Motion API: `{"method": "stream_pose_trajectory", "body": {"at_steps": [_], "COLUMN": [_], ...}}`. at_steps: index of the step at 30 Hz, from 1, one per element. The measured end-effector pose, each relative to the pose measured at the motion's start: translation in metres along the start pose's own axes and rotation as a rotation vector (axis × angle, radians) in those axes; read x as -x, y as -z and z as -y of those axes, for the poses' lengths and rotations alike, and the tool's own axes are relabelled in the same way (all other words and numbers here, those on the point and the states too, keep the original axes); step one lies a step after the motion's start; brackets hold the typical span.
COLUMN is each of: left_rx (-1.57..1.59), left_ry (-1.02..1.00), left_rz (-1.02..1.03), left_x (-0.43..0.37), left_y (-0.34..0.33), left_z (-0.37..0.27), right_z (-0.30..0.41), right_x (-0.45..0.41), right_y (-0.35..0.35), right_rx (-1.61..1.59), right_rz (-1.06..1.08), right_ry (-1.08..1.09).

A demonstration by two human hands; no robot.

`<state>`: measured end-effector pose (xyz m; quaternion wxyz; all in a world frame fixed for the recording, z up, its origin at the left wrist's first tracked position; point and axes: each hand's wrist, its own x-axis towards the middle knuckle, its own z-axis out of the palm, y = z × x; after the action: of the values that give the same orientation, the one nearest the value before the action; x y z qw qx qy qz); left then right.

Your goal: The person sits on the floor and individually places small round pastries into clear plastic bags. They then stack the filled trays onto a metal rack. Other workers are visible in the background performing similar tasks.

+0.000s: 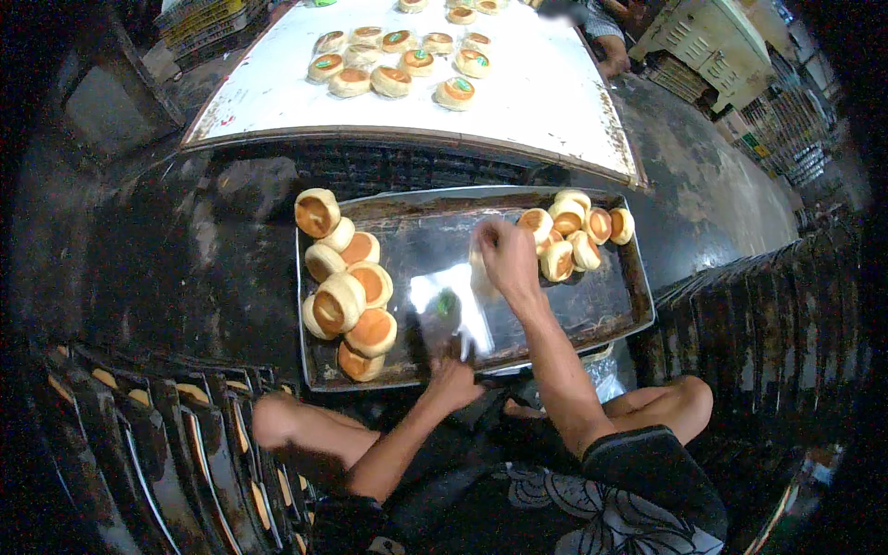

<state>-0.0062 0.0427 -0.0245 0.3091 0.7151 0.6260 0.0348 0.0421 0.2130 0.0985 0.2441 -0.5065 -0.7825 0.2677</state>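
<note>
My right hand [512, 262] is over the middle of a shallow metal tray [583, 312], motion-blurred, with its fingers curled. A pale blur shows beneath it, and I cannot make out what it is. At the tray's near edge, my left hand [454, 383] grips a clear plastic bag [444, 309] with a green print. Round buns with browned tops lie in two groups on the tray. The left pile of buns [340, 302] runs along the tray's left side; the smaller right group of buns [569, 232] sits in the far right corner, close to my right hand.
Beyond the tray, a white-topped table [263, 90] carries several bagged buns [395, 80], some with green printing. Stacked dark trays [159, 444] with buns stand at my left. More stacked trays [749, 326] rise on the right. A person's leg [610, 52] shows beside the table.
</note>
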Motion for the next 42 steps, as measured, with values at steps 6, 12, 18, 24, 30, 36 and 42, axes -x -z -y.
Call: {"method": "stream_pose_trajectory", "body": {"at_steps": [6,12,18,24,30,36,42], "left_rx": [-0.247,0.145,0.508,0.834,1.119,2.219,2.063], "left_ry": [0.042,0.21,0.146,0.107,-0.054,0.139,0.32], "left_rz": [0.154,-0.056,-0.078,-0.306,-0.655,-0.493,-1.03], "left_x": [-0.002,0.011,0.009,0.008,0.011,0.018,0.016], "left_y": [-0.032,0.013,0.028,0.047,0.069,0.089,0.084], "left_z": [0.034,0.039,0.037,0.023,-0.003,0.048,0.071], "right_z": [-0.011,-0.064,-0.054,-0.057,-0.047,0.011,-0.1], "right_x": [0.046,0.175,0.171,0.165,0.074,0.089,-0.009], "right_y": [-0.032,-0.063,-0.06,-0.067,-0.072,-0.075,-0.091], "right_rx": [-0.292,-0.235,-0.231,-0.092,-1.724,-1.904,0.347], "right_rz": [-0.022,0.69,0.336,0.198,0.231,0.752,0.141], "right_ry": [0.092,-0.297,-0.298,-0.171,-0.549,-0.652,0.132]}}
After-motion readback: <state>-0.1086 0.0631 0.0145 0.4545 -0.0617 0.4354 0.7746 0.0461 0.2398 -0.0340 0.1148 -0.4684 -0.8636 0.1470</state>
